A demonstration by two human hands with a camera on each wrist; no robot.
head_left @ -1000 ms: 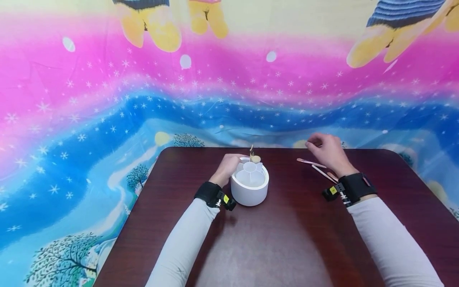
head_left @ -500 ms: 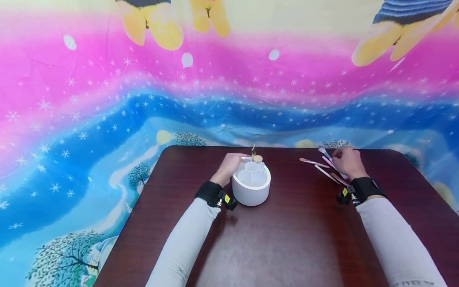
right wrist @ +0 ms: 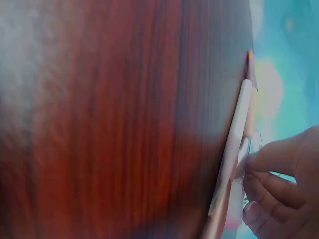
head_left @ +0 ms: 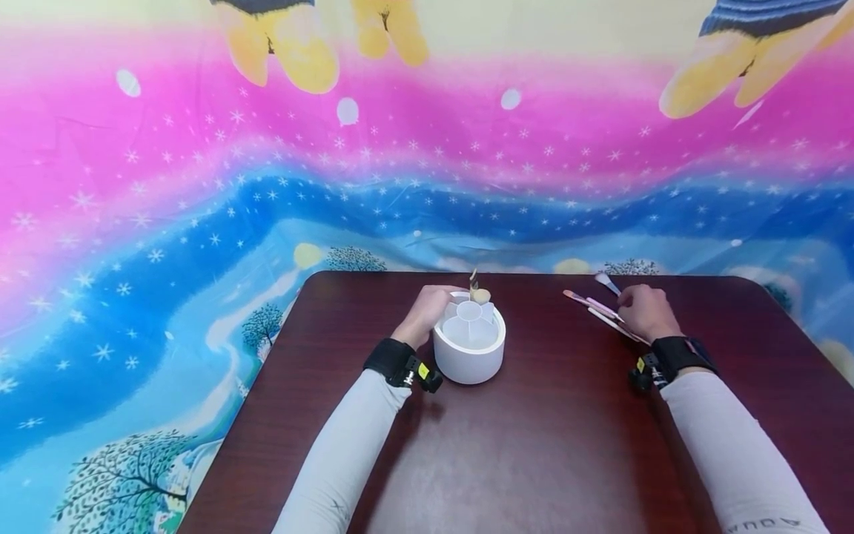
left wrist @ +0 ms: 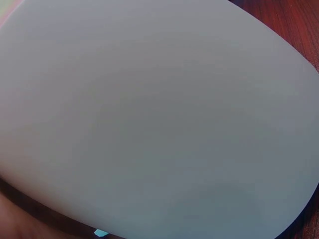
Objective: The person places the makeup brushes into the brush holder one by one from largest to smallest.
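Observation:
A white round organizer point(head_left: 469, 363) with inner compartments stands on the dark wood table. My left hand point(head_left: 427, 311) holds its left rim, the fingertips hidden by the wall. In the left wrist view the organizer's pale wall point(left wrist: 159, 119) fills nearly everything. A beige brush head point(head_left: 480, 296) and a thin gold piece point(head_left: 474, 279) stick up at the organizer's back. Over to the right, my right hand point(head_left: 649, 311) pinches a makeup brush with grey bristles point(head_left: 606, 282). Several slim makeup brushes point(head_left: 603, 315) lie beside and under that hand; a white handle point(right wrist: 234, 144) shows in the right wrist view.
Behind the table's far edge point(head_left: 534, 275) hangs a printed cloth point(head_left: 427, 148) in pink and blue. Bare tabletop point(head_left: 507, 445) lies between the forearms. Each wrist wears a black strap with a small camera point(head_left: 425, 376).
My right hand has lowered from above the brushes and moved right, onto the pile. The pink-handled brush has shifted closer to the others. My left hand stays on the organizer.

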